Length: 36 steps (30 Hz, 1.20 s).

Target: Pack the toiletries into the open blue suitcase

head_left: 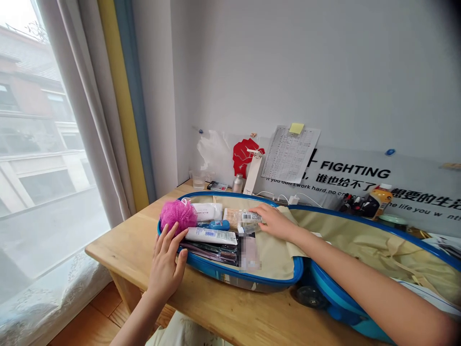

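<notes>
An open suitcase [252,279] with a blue rim and beige lining lies on the table, its other half on the right. My left hand [167,264] rests at its left end, fingers spread by a pink bath puff [176,215] and the end of a white tube [212,235]. My right hand [272,221] grips a small clear plastic container [249,216] with a barcode label, above the lining. Around these lie a white soft pack [208,211], a small blue bottle [219,225], cotton swabs [231,217] and toothbrushes [212,254]. One flat item is blurred out.
Behind the suitcase stand a clear cup [199,180], a silver bottle [237,183] and a white folded lamp [253,173]. An orange drink bottle [378,202] is at the back right. A suitcase wheel [311,297] sits near the wooden table's [126,242] front edge.
</notes>
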{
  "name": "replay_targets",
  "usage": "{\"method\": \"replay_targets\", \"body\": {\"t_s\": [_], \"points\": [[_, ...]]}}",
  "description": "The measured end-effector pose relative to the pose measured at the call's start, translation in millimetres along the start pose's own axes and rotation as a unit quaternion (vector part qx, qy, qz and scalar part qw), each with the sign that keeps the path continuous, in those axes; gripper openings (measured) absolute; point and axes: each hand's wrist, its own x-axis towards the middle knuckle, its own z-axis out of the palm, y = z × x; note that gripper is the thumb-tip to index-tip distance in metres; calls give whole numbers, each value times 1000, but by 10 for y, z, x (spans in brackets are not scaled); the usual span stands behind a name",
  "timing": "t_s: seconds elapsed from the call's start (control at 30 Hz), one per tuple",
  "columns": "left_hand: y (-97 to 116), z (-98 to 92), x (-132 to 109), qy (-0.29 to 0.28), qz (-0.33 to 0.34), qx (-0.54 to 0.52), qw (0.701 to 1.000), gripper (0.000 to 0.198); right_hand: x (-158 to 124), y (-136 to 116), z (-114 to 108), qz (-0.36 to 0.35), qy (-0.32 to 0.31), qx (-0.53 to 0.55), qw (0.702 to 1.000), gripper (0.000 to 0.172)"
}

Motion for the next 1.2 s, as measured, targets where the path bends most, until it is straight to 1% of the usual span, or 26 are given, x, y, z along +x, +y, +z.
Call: {"method": "replay_targets", "body": {"t_s": [0.07, 0.13, 0.27, 0.37, 0.5, 0.7, 0.93, 1.1, 1.2], "points": [[5, -2, 4, 4, 4, 1, 1000, 40, -17, -14, 20, -16, -14, 16, 1000, 55], [14, -6, 8, 5, 7, 3, 1000, 40, -30, -36, 17, -19, -25, 33, 999, 55], [21, -10, 11, 6, 9, 1, 1000, 40, -44, -70, -30, -5, -48, 60, 997, 45], [13, -9, 6, 6, 10, 0, 1000, 40, -46, -60, -57, 13, -64, 69, 995, 43], [0, -5, 2, 3, 12, 2, 1000, 40, -42, -25, -51, 46, -71, 67, 994, 45], [6, -2, 7, 3, 14, 4, 1000, 39, -61, -37, -60, 60, -89, 64, 992, 47], [5, -10, 7, 9, 15, 1, 1000, 40, -99, -38, -84, 81, -136, 31, 987, 46], [4, -10, 1, 6, 12, -3, 1000, 40, -109, -69, -36, 66, -129, 25, 989, 40], [5, -8, 2, 6, 13, -2, 1000, 40, -101, -50, -71, 69, -116, 37, 990, 36]]}}
